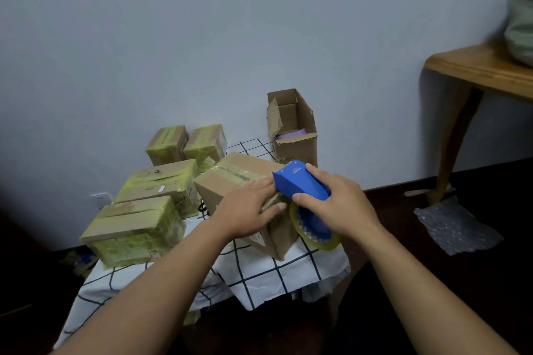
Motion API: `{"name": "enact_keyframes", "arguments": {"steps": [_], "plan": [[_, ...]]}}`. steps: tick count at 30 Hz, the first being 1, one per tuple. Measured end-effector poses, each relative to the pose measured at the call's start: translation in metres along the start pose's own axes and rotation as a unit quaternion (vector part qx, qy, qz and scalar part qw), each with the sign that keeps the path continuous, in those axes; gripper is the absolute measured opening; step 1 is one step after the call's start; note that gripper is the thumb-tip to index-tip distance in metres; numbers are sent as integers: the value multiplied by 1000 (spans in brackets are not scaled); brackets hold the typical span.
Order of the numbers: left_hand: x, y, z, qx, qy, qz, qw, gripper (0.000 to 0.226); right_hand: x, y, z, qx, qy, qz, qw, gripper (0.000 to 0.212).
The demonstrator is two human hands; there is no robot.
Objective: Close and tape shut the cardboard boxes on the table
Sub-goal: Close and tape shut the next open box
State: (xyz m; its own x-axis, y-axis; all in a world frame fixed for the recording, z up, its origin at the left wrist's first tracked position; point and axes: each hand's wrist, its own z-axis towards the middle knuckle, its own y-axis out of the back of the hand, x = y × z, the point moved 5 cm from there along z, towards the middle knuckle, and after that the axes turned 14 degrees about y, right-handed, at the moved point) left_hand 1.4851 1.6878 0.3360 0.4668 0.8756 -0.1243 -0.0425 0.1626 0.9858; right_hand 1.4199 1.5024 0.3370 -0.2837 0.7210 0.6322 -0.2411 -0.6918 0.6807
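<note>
Item one: closed cardboard box (230,181), centre of the table with the checked cloth (268,274), tilted, a strip of yellowish tape along its top seam. I see my left hand (248,210) flat on its near top edge, fingers straight. Item two: blue tape dispenser (300,184), gripped by my right hand (337,202), nose on the box's right top edge, tape roll (314,230) hanging beside the box. Item three: four taped boxes (135,228) to the left. Item four: open box (294,130) standing behind, flaps up, by the wall.
</note>
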Motion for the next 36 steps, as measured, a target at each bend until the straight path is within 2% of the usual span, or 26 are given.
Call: {"name": "enact_keyframes", "arguments": {"steps": [6,9,15,20,25,30,36], "plan": [[-2,-1,1,-19,12,11,1000,56,1,3,-16,-31,-15,-2,999,74],[-1,-2,1,-14,27,19,999,60,-3,16,-31,-30,-15,-22,999,73],[-4,-1,0,0,14,28,999,54,-16,24,-59,-19,-33,-10,999,73],[-2,2,-1,49,-1,34,998,73,-19,15,-59,-5,-31,-4,999,75],[-4,1,-2,35,18,35,999,73,-21,11,-64,-7,-33,22,999,76],[1,3,-3,25,65,1,998,91,-15,17,-65,-8,-24,17,1000,75],[-1,5,-5,5,66,-7,998,82,-20,21,-84,11,-32,-19,999,74]]}}
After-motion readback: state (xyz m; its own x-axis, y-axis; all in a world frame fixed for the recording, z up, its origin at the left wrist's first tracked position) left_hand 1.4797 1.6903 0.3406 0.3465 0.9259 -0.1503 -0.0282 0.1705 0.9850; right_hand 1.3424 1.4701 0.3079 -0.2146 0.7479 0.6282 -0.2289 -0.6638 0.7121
